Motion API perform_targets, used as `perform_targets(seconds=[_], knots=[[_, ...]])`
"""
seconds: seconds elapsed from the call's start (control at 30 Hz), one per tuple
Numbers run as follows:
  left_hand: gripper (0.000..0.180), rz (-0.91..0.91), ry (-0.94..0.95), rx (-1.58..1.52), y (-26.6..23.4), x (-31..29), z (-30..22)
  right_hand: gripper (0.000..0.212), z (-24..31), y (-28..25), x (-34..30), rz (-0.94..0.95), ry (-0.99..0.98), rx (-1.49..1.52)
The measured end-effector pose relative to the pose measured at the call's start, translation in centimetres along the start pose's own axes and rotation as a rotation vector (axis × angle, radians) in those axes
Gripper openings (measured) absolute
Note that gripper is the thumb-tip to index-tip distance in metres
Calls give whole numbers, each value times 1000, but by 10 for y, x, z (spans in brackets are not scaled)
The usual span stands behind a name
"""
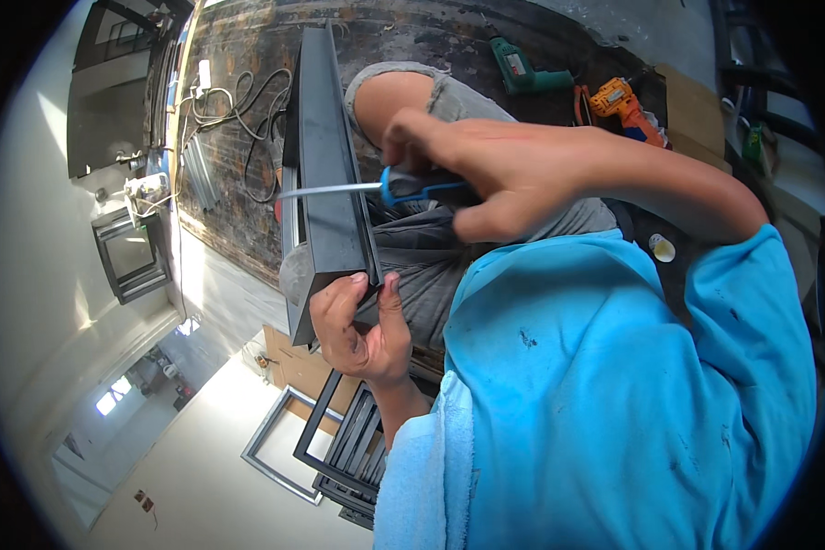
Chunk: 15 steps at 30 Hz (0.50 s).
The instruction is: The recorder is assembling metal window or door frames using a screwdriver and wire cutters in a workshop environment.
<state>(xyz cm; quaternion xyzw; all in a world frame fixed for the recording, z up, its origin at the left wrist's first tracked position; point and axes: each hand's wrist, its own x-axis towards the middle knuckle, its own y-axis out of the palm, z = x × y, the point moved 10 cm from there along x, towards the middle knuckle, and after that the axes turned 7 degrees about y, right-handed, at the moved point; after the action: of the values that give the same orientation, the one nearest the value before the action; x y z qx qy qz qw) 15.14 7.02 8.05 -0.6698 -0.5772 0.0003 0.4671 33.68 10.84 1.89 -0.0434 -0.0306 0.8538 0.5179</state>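
Observation:
A long dark grey metal profile (pixel 330 151) with folded edges lies in front of me, running away past my knee. My left hand (pixel 362 330) pinches the lip of its near end between thumb and fingertips. Over the profile, my right hand (pixel 513 170) is wrapped round the blue and black handle of a screwdriver (pixel 335 191). The screwdriver's long shank points left across the profile, and its tip appears apart from the metal, though I cannot tell the gap. My bent knee (pixel 394 101), in torn grey trousers, is beside the profile.
A green power drill (pixel 522 71) and an orange drill (pixel 621 108) lie on the dark worktop (pixel 385 37) at the far right. A loose cable (pixel 238 115) coils at the left. Several dark frames (pixel 353 449) lean below my left arm. A small pale cup-like thing (pixel 662 247) is at the right.

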Motion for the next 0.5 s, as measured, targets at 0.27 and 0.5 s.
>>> perform_targets(seconds=[0.27,0.5], knots=[[26,44,82,27,-1,1,0,61,31,-52,-51,151,44,-193],[24,46,24,-34,1,0,5,63,62,-48,-50,204,-149,-372]])
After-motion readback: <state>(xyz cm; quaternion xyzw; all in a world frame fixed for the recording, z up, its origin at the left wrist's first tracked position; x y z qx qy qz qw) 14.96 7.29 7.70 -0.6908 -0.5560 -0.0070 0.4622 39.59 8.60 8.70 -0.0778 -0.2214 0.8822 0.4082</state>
